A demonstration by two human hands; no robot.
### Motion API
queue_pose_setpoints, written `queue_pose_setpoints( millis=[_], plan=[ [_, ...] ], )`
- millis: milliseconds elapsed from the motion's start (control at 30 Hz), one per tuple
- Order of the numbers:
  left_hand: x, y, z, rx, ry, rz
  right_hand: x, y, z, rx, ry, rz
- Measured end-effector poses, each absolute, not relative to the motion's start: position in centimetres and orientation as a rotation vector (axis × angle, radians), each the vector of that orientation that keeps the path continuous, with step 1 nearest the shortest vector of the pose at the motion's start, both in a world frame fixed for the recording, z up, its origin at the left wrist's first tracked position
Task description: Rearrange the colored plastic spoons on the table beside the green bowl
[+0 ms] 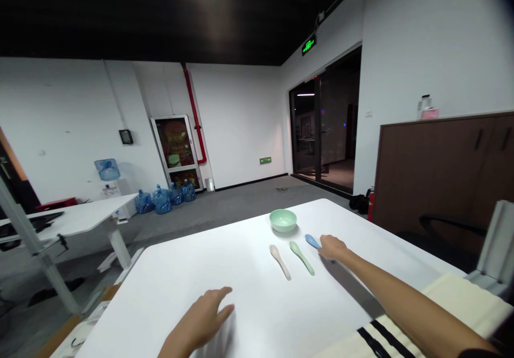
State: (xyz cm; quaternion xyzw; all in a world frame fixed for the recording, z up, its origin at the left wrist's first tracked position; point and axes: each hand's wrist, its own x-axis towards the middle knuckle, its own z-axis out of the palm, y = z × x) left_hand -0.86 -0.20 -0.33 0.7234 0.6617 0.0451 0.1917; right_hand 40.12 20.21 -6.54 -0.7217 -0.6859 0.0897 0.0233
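Our right hand (332,248) was stretched across the white bench (193,272), toward its right side, and lay over the handle of a blue spoon (312,241). The fingers were loosely bunched, and the spoon's bowl stuck out just past them. We could not tell whether they had actually closed on the handle or only rested on it, as the spoon lay flat on the bench.

Just to its left lay a pale green spoon (302,257), then a beige spoon (280,261), close together but not touching, their bowls toward the far edge. A mint-green bowl (283,220) stood upright behind them, near the far edge.

Our left hand (198,315) was near the bench's near edge, well apart from the spoons, with its fingers spread and holding nothing. A cream cloth with black stripes (421,315) showed below our right forearm.

Beyond the bench stood a white desk (80,221), blue water bottles (164,200) on the grey floor, a brown cabinet (433,170), a red fire extinguisher (370,205) and a glass door (305,133) under a green exit sign (309,45).
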Motion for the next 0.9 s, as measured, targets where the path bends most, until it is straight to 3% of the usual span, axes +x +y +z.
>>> queue_pose_setpoints(
  millis=[400, 567, 900],
  plan=[
    [-0.8, -0.4, -0.4, 2.043, 1.837, 0.148, 35.7, 16.3, 1.4, -1.81, -2.159, 0.115],
    [-0.6, -0.5, -0.2, 2.049, 1.835, 0.134, 34.3, 13.9, -1.1, -1.566, -2.272, 0.21],
    [-0.6, -0.5, -0.3, 2.045, 1.839, 0.127, 34.9, 14.2, -5.1, -1.564, -2.368, 0.279]
  ],
)
